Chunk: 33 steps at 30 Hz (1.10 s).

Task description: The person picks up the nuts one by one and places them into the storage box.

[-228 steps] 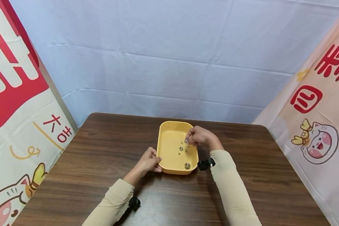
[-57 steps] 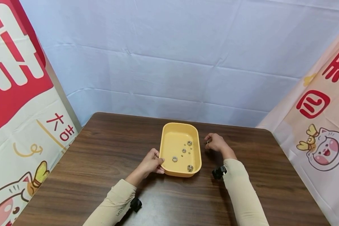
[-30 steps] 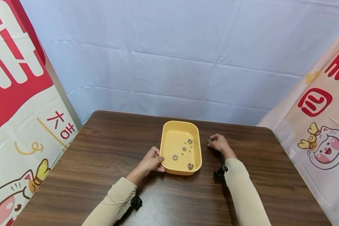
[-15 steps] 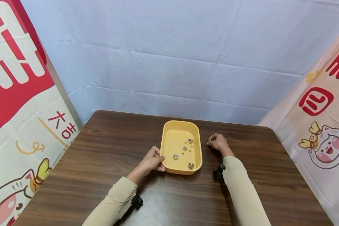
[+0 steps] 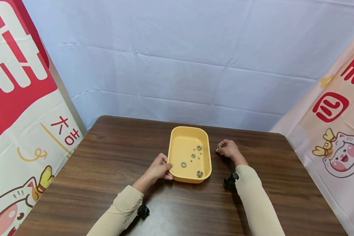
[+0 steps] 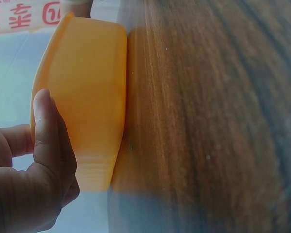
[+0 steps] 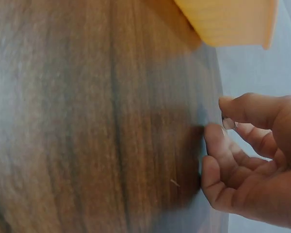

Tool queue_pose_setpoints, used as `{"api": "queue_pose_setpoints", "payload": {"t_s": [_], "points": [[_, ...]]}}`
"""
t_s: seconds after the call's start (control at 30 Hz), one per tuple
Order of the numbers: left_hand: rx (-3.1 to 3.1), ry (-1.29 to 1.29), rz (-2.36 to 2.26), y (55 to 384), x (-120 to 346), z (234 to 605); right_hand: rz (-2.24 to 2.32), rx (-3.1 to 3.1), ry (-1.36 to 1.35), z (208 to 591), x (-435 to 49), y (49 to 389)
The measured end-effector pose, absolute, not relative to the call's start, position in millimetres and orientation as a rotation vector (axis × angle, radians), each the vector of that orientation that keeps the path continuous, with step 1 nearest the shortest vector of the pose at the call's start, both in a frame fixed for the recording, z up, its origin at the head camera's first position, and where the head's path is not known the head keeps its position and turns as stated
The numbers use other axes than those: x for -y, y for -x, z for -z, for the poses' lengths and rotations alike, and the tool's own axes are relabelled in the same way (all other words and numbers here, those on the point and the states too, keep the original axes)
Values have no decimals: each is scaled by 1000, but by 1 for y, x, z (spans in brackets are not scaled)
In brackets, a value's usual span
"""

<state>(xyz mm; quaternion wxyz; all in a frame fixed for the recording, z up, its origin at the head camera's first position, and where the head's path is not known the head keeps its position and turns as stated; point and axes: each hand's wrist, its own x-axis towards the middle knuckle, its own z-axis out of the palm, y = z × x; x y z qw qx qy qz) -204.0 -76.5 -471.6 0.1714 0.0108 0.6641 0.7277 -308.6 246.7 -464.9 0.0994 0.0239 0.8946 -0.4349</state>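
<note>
My left hand (image 5: pixel 158 168) grips the near left corner of a yellow tray (image 5: pixel 169 149), with the thumb over the rim. In the left wrist view its fingers (image 6: pixel 48 141) press on the outer wall of the tray (image 6: pixel 87 82). My right hand (image 5: pixel 228 149) is to the right of the tray and pinches a small metal nut (image 5: pixel 218 147) between thumb and fingers. The right wrist view shows that nut (image 7: pixel 228 123) partly covered by the fingertips, close over the table. Inside the tray lie a hex nut (image 5: pixel 184 164), another nut (image 5: pixel 199 173) and several smaller ones.
The tray stands on a dark wooden table (image 5: pixel 112 157) near its back edge. Behind it hangs a pale blue cloth (image 5: pixel 165 65). Printed banners hang at the left and right sides.
Earliest, my right hand held a nut inside the tray; now it holds one right of the tray. Two more larger nuts show in the tray. In the last second the hands hardly moved.
</note>
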Motion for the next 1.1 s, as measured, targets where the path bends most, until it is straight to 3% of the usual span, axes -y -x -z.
{"api": "queue_pose_setpoints", "payload": {"t_s": [0.4,1.1], "points": [[-1868,-22,-2077,206,78,476,1541,-2404,6,466,-246,306],[-1883,-26,-2060,203,77,470,1586,-2384,7,447,-248,285]]}}
